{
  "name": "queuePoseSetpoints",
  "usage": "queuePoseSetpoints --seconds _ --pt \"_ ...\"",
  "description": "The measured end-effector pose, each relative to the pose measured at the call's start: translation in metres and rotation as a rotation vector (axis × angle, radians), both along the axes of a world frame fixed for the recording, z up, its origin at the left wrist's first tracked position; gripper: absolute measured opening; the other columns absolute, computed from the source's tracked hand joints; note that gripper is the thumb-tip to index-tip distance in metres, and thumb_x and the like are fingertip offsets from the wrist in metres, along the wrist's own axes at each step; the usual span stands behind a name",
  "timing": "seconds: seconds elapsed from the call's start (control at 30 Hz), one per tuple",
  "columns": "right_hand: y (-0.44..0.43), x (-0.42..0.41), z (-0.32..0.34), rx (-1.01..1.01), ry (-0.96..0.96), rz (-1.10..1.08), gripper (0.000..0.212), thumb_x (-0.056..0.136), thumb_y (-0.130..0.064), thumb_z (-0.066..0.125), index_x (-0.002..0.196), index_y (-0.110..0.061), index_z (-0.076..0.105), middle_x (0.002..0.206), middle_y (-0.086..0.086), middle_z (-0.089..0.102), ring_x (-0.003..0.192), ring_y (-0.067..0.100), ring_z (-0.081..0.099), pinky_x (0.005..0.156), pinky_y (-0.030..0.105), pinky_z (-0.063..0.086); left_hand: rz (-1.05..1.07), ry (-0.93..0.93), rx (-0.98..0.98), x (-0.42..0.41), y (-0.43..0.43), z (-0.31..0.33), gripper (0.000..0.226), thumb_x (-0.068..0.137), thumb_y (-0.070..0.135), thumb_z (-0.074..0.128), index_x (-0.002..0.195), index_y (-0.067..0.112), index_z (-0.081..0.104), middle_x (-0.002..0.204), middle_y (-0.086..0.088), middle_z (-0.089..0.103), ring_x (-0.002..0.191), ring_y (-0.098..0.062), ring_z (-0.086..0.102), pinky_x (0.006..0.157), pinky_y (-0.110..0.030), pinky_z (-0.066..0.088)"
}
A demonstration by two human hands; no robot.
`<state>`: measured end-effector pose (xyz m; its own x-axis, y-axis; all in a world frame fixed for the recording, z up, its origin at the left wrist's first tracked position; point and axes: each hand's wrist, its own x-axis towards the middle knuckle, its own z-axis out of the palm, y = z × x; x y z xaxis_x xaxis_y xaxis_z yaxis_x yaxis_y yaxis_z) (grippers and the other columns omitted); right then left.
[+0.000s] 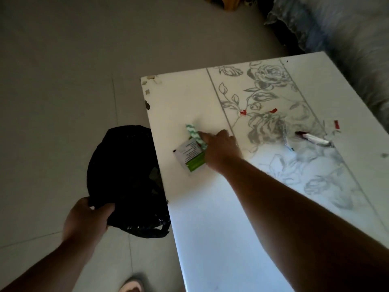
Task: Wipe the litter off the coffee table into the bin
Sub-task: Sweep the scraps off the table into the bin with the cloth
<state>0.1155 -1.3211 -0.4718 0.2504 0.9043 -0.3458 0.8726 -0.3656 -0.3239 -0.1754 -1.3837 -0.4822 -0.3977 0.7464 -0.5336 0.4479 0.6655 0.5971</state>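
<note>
Right hand [221, 151], fingers flat, should push the green packet [190, 155] toward 9 o'clock off the worktop [210, 207]; left hand [86, 218] grips the bin [126, 178].

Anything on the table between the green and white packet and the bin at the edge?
Nothing visible. The packet lies under the right hand, with bare table running to the edge. The bin, held by the left hand, sits just below.

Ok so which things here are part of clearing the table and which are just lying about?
Part of the job:
- black bag-lined bin, held by left hand
- green-and-white paper packet under right hand
- striped green wrapper
- red scraps
- white floral coffee table

Just lying about:
- grey quilted sofa cover
- pink slipper
</note>
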Motion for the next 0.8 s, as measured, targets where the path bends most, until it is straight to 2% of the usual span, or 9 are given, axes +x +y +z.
queuePoseSetpoints --seconds 0.17,0.23,0.33,0.4,0.47,0.53,0.6,0.7,0.8 --pt "-0.026 -0.091 0.0 -0.044 0.186 0.169 0.051 0.089 -0.026 0.047 0.136 -0.045 0.038 0.123 0.014 0.039 0.114 0.037 0.037 0.09 0.042 0.043 -0.006 0.007 -0.017 -0.004 0.001 0.0 0.047 0.052 0.044 0.064 0.094 0.023 0.058 0.079 -0.009 0.067 0.073 -0.036 0.067 0.07 -0.057 0.059" --pt "-0.035 -0.116 0.001 -0.067 0.266 0.159 0.053 0.088 -0.028 0.051 0.136 -0.044 0.038 0.123 0.013 0.039 0.115 0.037 0.037 0.094 0.042 0.041 -0.024 0.021 -0.027 -0.007 0.002 0.002 0.047 0.053 0.043 0.064 0.096 0.023 0.058 0.081 -0.011 0.067 0.074 -0.038 0.067 0.069 -0.055 0.059" --pt "-0.05 -0.133 0.006 -0.071 0.367 0.079 0.06 0.083 -0.016 0.043 0.134 -0.046 0.039 0.12 0.01 0.041 0.115 0.036 0.038 0.097 0.04 0.039 -0.06 0.036 -0.028 -0.014 0.006 0.006 0.044 0.057 0.039 0.063 0.097 0.023 0.058 0.075 -0.011 0.068 0.067 -0.036 0.067 0.063 -0.051 0.059" --pt "-0.062 -0.13 0.008 -0.028 0.415 -0.048 0.062 0.077 -0.017 0.038 0.132 -0.045 0.043 0.112 0.004 0.044 0.113 0.029 0.041 0.095 0.034 0.04 -0.067 0.032 -0.029 -0.021 0.012 0.007 0.043 0.056 0.039 0.062 0.096 0.022 0.058 0.073 -0.011 0.068 0.066 -0.036 0.067 0.064 -0.052 0.058" --pt "-0.07 -0.113 0.01 0.054 0.474 -0.307 0.056 0.076 -0.025 0.036 0.127 -0.041 0.051 0.097 -0.004 0.043 0.108 0.025 0.047 0.089 0.027 0.04 -0.086 0.035 -0.032 -0.028 0.019 0.007 0.042 0.055 0.04 0.061 0.093 0.022 0.058 0.071 -0.011 0.068 0.064 -0.036 0.067 0.064 -0.052 0.058" --pt "-0.075 -0.089 0.007 0.132 0.371 -0.501 0.053 0.081 -0.015 0.039 0.127 -0.035 0.055 0.094 -0.005 0.042 0.105 0.027 0.05 0.09 0.026 0.04 -0.103 0.028 -0.035 -0.036 0.028 0.005 0.043 0.055 0.039 0.061 0.094 0.021 0.058 0.073 -0.014 0.068 0.065 -0.038 0.066 0.065 -0.052 0.057" --pt "-0.078 -0.062 0.005 0.176 0.201 -0.659 0.052 0.083 -0.005 0.042 0.127 -0.028 0.058 0.096 0.006 0.048 0.1 0.033 0.054 0.09 0.029 0.041 -0.118 0.006 -0.045 -0.045 0.041 0.002 0.044 0.058 0.038 0.062 0.097 0.018 0.059 0.078 -0.019 0.067 0.071 -0.041 0.066 0.066 -0.05 0.055" --pt "-0.071 -0.044 0.004 0.155 0.13 -0.851 0.032 0.082 -0.008 0.046 0.106 -0.014 0.066 0.093 0.024 0.059 0.089 0.039 0.061 0.081 0.036 0.047 -0.12 -0.02 -0.08 -0.058 0.069 0.0 0.029 0.07 0.032 0.067 0.089 0.012 0.06 0.076 -0.022 0.067 0.074 -0.043 0.066 0.069 -0.051 0.054" --pt "-0.051 -0.051 0.008 0.093 0.123 -0.942 0.037 0.081 -0.009 0.047 0.113 -0.016 0.065 0.1 0.026 0.059 0.093 0.04 0.06 0.085 0.037 0.047 -0.125 -0.028 -0.113 -0.068 0.111 0.003 0.018 0.076 0.027 0.066 0.082 0.011 0.062 0.069 -0.022 0.067 0.071 -0.041 0.068 0.071 -0.054 0.055"
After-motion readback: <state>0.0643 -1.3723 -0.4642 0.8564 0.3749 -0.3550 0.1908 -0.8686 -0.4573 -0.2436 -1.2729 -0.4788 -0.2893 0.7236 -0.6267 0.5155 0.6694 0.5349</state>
